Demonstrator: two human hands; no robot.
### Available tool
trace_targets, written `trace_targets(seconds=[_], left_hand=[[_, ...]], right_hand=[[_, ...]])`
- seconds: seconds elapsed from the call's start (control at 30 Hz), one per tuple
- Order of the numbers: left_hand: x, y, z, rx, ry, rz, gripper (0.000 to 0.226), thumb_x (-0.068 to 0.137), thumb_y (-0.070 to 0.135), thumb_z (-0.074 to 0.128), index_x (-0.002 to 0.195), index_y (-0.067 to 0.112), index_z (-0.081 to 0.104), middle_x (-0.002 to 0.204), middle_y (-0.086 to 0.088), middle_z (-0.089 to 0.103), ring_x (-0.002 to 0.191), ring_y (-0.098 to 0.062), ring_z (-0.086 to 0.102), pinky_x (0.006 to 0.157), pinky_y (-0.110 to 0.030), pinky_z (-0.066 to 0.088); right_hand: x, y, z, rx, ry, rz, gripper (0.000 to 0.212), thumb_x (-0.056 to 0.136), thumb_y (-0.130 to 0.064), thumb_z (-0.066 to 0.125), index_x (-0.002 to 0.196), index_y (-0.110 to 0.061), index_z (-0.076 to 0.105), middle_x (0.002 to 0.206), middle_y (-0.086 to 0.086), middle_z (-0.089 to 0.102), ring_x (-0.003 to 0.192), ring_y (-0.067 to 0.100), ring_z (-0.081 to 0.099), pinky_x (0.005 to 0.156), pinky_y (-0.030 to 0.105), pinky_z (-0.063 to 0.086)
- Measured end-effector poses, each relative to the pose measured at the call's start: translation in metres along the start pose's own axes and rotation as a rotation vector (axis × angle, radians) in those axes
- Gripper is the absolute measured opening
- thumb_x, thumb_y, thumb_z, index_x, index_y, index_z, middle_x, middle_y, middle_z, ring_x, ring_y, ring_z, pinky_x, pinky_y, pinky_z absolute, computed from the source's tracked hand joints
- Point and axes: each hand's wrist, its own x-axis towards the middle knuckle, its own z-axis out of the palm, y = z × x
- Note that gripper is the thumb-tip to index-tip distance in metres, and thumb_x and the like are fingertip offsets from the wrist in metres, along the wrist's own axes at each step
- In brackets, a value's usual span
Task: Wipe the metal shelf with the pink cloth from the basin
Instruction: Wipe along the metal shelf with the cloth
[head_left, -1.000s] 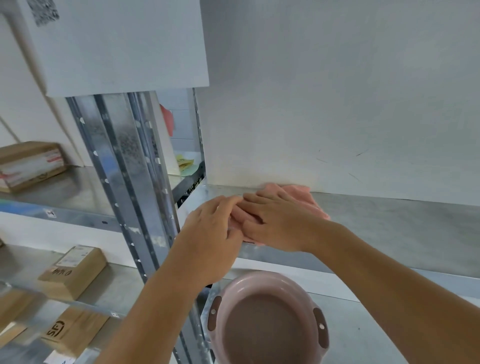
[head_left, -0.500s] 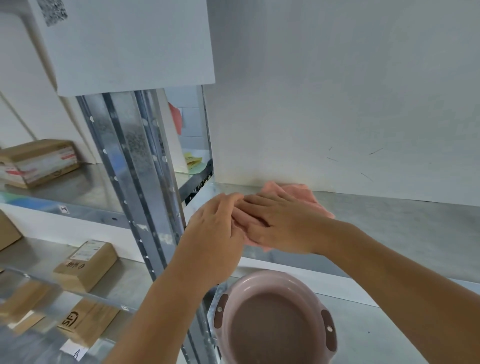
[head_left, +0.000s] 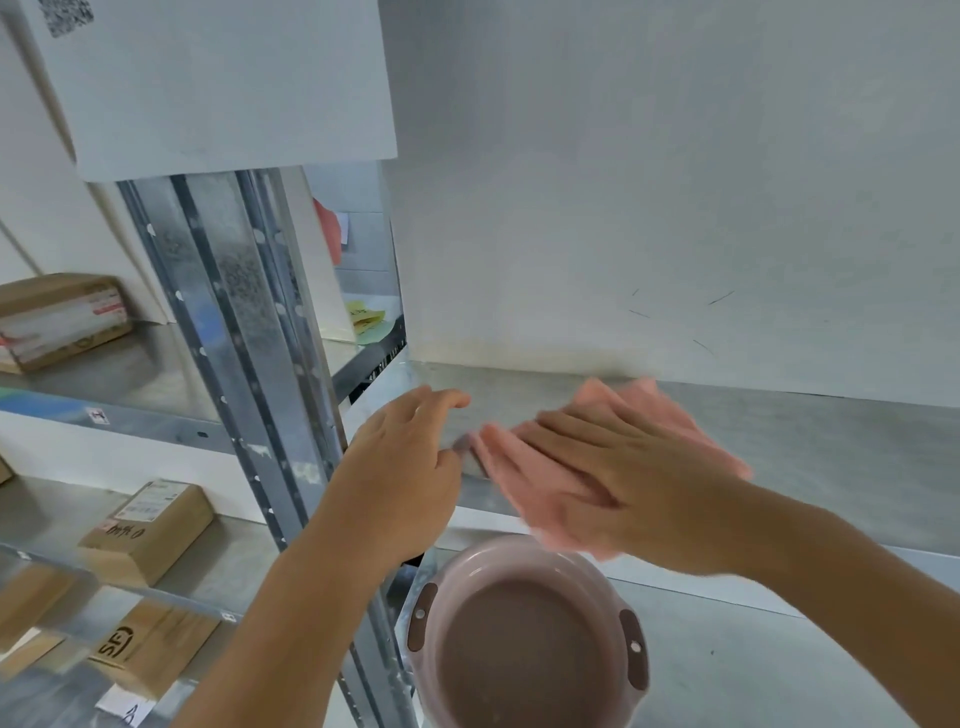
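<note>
from the head camera, the pink cloth (head_left: 613, 457) lay spread on the metal shelf (head_left: 831, 457), directly above the basin (head_left: 524, 639). the right hand (head_left: 639, 483) pressed flat on the cloth, fingers stretched out, blurred. the left hand (head_left: 410, 467) was loosely open at the shelf's front edge, left of the cloth, gripping nothing. cardboard boxes (head_left: 145, 530) sat left of the basin.

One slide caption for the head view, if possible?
Right hand presses pink cloth flat on metal shelf, above basin.
</note>
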Motion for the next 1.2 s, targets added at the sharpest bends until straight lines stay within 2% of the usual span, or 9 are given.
trace_targets(seconds=[0.07,0.13,0.2,0.33,0.57,0.7,0.9,1.07,1.2], left_hand=[[0.0,0.005,-0.001,0.01,-0.007,-0.009,0.049,0.098,0.035,0.033,0.147,0.039,0.038,0.157,0.012,0.038,0.142,-0.017,0.033,0.116,-0.041,0.032],[0.002,0.012,0.001,0.026,0.001,0.002,0.044,0.1,0.034,0.038,0.144,0.039,0.04,0.154,0.013,0.041,0.138,-0.017,0.037,0.114,-0.042,0.033],[0.005,0.023,0.007,0.026,-0.005,0.025,0.042,0.099,0.036,0.039,0.14,0.039,0.045,0.149,0.015,0.046,0.134,-0.014,0.04,0.113,-0.04,0.034],[0.011,0.063,0.026,0.018,-0.048,0.156,0.046,0.092,0.043,0.033,0.131,0.038,0.056,0.136,0.018,0.056,0.125,-0.009,0.047,0.108,-0.036,0.038],[0.014,0.122,0.058,-0.007,-0.079,0.292,0.051,0.088,0.042,0.032,0.131,0.038,0.058,0.135,0.02,0.057,0.125,-0.009,0.044,0.105,-0.032,0.036],[0.016,0.145,0.071,-0.04,-0.085,0.329,0.046,0.09,0.037,0.037,0.131,0.042,0.058,0.13,0.022,0.058,0.121,-0.008,0.046,0.099,-0.03,0.038],[0.019,0.178,0.093,-0.055,-0.134,0.367,0.05,0.086,0.046,0.03,0.128,0.043,0.057,0.122,0.021,0.058,0.12,-0.012,0.047,0.091,-0.031,0.04],[0.018,0.223,0.119,-0.059,-0.159,0.409,0.042,0.092,0.036,0.037,0.129,0.046,0.055,0.125,0.021,0.057,0.119,-0.012,0.048,0.091,-0.032,0.043],[0.015,0.263,0.138,-0.053,-0.168,0.423,0.043,0.09,0.04,0.036,0.129,0.046,0.055,0.128,0.022,0.056,0.121,-0.01,0.047,0.092,-0.031,0.043]], right_hand=[[-0.039,0.019,0.0,0.029,-0.028,0.15,0.062,0.099,-0.074,0.008,0.159,-0.059,-0.005,0.169,-0.035,-0.002,0.151,-0.014,-0.016,0.119,0.021,-0.026],[-0.065,0.03,0.002,0.077,-0.018,0.314,0.061,0.097,-0.076,0.001,0.156,-0.063,-0.009,0.168,-0.036,-0.006,0.149,-0.015,-0.022,0.124,0.027,-0.022],[-0.072,0.024,0.007,0.049,0.037,0.4,0.065,0.097,-0.075,-0.004,0.159,-0.056,-0.008,0.171,-0.031,0.0,0.155,-0.008,-0.011,0.129,0.037,-0.013],[-0.068,0.006,0.02,0.029,0.17,0.435,0.073,0.095,-0.074,0.004,0.16,-0.045,0.021,0.165,-0.02,0.034,0.155,0.012,0.025,0.13,0.049,0.009],[-0.107,0.053,0.023,0.017,0.183,0.589,0.127,0.061,-0.08,-0.044,0.161,-0.04,0.024,0.173,-0.008,0.023,0.16,0.02,0.015,0.128,0.056,0.01],[-0.096,0.035,0.027,0.09,0.315,0.636,0.077,0.091,-0.07,0.0,0.153,-0.04,0.037,0.162,-0.012,0.043,0.154,0.019,0.03,0.127,0.054,0.012],[-0.167,0.11,0.029,0.097,0.277,0.804,0.087,0.085,-0.068,-0.009,0.16,-0.045,0.027,0.171,-0.016,0.029,0.16,0.012,0.018,0.13,0.051,0.01],[-0.168,0.103,0.038,0.061,0.367,0.767,0.063,0.1,-0.055,0.007,0.147,-0.045,0.046,0.151,-0.017,0.054,0.146,0.016,0.041,0.124,0.054,0.02],[-0.211,0.149,0.039,0.092,0.382,0.765,0.061,0.101,-0.054,0.005,0.15,-0.048,0.042,0.149,-0.024,0.053,0.147,0.008,0.038,0.125,0.049,0.019]])
